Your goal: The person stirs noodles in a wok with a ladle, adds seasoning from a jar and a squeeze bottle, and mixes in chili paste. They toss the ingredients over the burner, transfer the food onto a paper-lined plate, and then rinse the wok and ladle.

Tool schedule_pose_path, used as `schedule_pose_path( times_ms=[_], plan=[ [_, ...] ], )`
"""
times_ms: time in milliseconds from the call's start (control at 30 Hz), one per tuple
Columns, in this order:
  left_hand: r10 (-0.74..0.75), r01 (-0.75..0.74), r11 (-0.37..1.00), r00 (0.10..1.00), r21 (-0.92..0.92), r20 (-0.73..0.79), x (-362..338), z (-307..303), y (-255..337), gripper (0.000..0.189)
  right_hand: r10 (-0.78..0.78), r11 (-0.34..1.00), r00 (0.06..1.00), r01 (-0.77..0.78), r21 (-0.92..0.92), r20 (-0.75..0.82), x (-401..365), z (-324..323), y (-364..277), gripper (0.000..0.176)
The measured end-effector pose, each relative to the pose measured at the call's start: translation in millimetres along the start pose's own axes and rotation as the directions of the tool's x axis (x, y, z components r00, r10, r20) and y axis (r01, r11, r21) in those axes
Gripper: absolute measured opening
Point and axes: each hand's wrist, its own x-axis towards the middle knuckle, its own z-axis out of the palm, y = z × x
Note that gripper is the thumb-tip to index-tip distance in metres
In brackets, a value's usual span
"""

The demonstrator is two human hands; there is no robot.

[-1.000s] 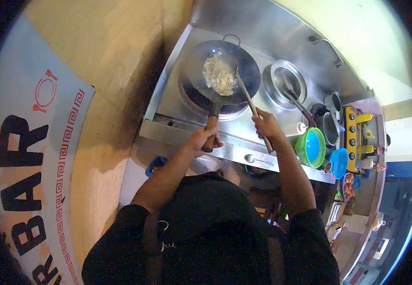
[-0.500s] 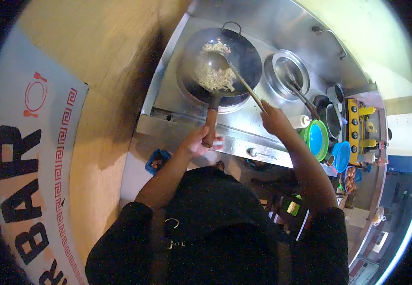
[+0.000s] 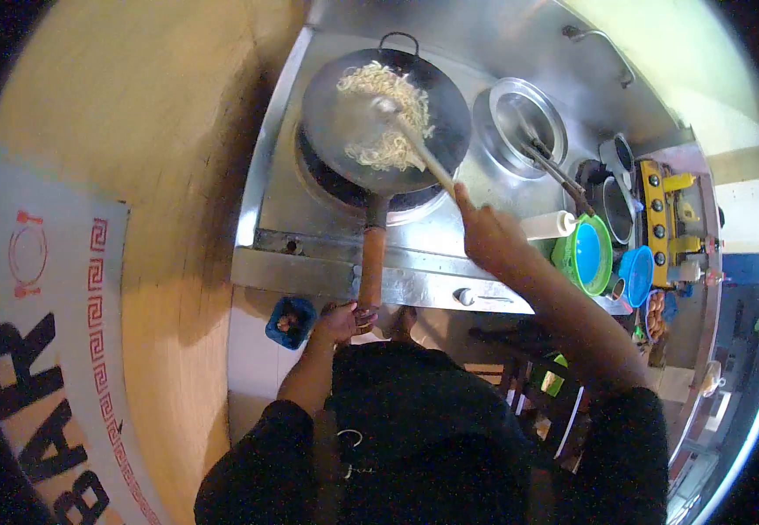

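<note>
A dark wok [image 3: 449, 114] sits tilted over the left burner, its rim apart from the burner ring on the near side. Pale noodles [image 3: 405, 96] are spread inside it, partly veiled by steam. My left hand [image 3: 341, 322] is closed at the near end of the wok's wooden handle [image 3: 372, 262]. In my right hand [image 3: 495, 241], the fingers wrap the long shaft of a ladle [image 3: 432, 164]. The ladle's bowl is among the noodles, blurred by motion or steam.
Right of the wok stands a round metal pot [image 3: 506, 131] with a utensil in it. Farther right are a white squeeze bottle [image 3: 550, 226], a green basin [image 3: 605, 241] and a blue bowl [image 3: 636, 276]. A blue container [image 3: 279, 331] sits low at left.
The wok has come up off the burner and tilts, and its handle end is nearer my body with my left hand. The noodles have spread out. My right hand still holds the ladle.
</note>
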Motion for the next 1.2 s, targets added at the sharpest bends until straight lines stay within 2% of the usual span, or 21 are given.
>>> schedule_pose_path(
  times_ms=[33, 167, 267, 333, 367, 400, 467, 533, 600, 633, 667, 733, 800, 833, 867, 900, 933, 967, 1067, 1133, 1200],
  plan=[
    [-0.070, 0.070, 0.996, 0.997, -0.050, 0.011, -0.3, 12.5, 1.7, 0.039, -0.030, 0.996, 0.989, 0.041, -0.076, 0.147, -18.5, -16.8, -2.9, 0.055],
    [-0.221, 0.226, 0.967, 0.974, -0.119, 0.056, 16.4, 14.2, -6.1, 0.033, 0.167, 0.982, 0.956, -0.138, -0.132, 0.241, -52.8, -27.6, 24.3, 0.066],
    [-0.046, 0.043, 0.998, 0.997, -0.049, -0.066, 57.7, 10.9, -25.5, 0.039, 0.118, 0.991, 0.992, -0.120, 0.052, 0.048, -7.5, 3.8, 27.1, 0.063],
    [0.031, -0.021, 0.997, 0.989, 0.071, -0.143, 73.7, 9.2, -31.4, 0.043, 0.104, 0.995, 0.994, -0.104, -0.005, 0.035, 4.5, 12.3, 4.4, 0.062],
    [0.059, -0.024, 0.983, 0.980, 0.180, -0.189, 76.2, 6.3, -28.8, 0.045, 0.049, 0.996, 0.998, -0.052, 0.070, 0.048, -14.3, 8.6, -3.9, 0.063],
    [0.092, -0.016, 0.951, 0.968, 0.310, -0.232, 76.4, 2.0, -27.8, 0.047, 0.068, 0.995, 0.990, -0.077, 0.064, 0.126, -34.8, 1.1, -12.5, 0.067],
    [0.154, 0.077, 0.771, 0.941, 0.633, -0.302, 69.6, -29.1, -26.1, 0.051, 0.110, 0.994, 0.945, -0.104, -0.035, 0.307, -70.5, -11.1, -13.0, 0.072],
    [0.190, 0.264, 0.368, 0.917, 0.891, -0.350, 48.2, -74.1, -29.5, 0.055, 0.157, 0.976, 0.941, -0.194, 0.097, 0.299, -77.1, -5.9, 0.8, 0.070],
    [0.062, 0.534, 0.178, 0.832, 0.826, -0.551, -35.1, 53.9, -17.5, 0.052, 0.221, 0.928, 0.964, -0.255, 0.272, 0.150, -33.3, 42.6, -0.4, 0.065],
    [0.116, 0.606, 0.220, 0.762, 0.765, -0.637, -33.1, 42.6, -38.0, 0.031, 0.195, 0.927, 0.975, -0.220, 0.305, 0.111, -20.4, 62.4, -7.2, 0.063],
    [0.089, 0.635, 0.190, 0.748, 0.749, -0.657, -37.3, 36.4, -48.0, 0.031, 0.172, 0.924, 0.982, -0.186, 0.334, 0.071, -14.1, 70.0, -11.1, 0.060],
    [0.021, 0.644, 0.114, 0.760, 0.756, -0.650, -42.8, 31.9, -64.3, 0.032, 0.153, 0.914, 0.982, -0.183, 0.362, 0.110, -34.5, 48.1, -18.8, 0.063],
    [-0.039, 0.641, 0.045, 0.767, 0.766, -0.640, -39.0, 30.0, -84.1, 0.032, 0.067, 0.868, 0.991, -0.115, 0.484, 0.116, -55.9, 29.5, -1.4, 0.048],
    [-0.084, 0.630, 0.014, 0.774, 0.776, -0.627, -25.7, 32.1, -99.7, 0.032, 0.081, 0.778, 0.997, -0.072, 0.624, 0.015, -43.6, 68.5, 10.5, 0.028],
    [-0.123, 0.619, -0.014, 0.778, 0.785, -0.616, -12.4, 41.0, -112.8, 0.032, 0.206, 0.842, 0.977, -0.202, 0.501, 0.049, -35.8, 69.6, 14.8, 0.017],
    [-0.145, 0.611, -0.024, 0.781, 0.791, -0.608, 3.0, 48.0, -127.4, 0.032, 0.109, 0.859, 0.991, -0.057, 0.509, -0.073, -30.7, 98.2, 32.7, 0.021],
    [-0.143, 0.610, -0.033, 0.782, 0.792, -0.607, 15.0, 61.5, -141.9, 0.033, 0.171, 0.758, 0.982, -0.077, 0.648, -0.083, -53.6, 87.6, 48.6, 0.035],
    [-0.127, 0.611, -0.032, 0.782, 0.791, -0.610, 22.5, 67.3, -155.7, 0.033, 0.192, 0.701, 0.975, -0.056, 0.711, -0.113, -57.7, 114.9, 57.6, 0.050],
    [-0.020, 0.581, -0.027, 0.813, 0.813, -0.582, 53.4, 103.2, -198.1, 0.033, 0.096, 0.635, 0.993, -0.010, 0.772, -0.065, -139.5, 127.1, 98.3, 0.056],
    [0.120, 0.476, -0.033, 0.875, 0.879, -0.469, 79.9, 155.7, -234.2, 0.034, 0.149, 0.584, 0.976, 0.043, 0.810, -0.159, -237.9, 134.5, 178.0, 0.055],
    [0.291, 0.223, -0.178, 0.942, 0.958, -0.165, 99.7, 229.6, -269.9, 0.035, 0.505, 0.400, 0.841, -0.027, 0.916, -0.196, -323.5, 184.2, 252.9, 0.046]
  ],
)
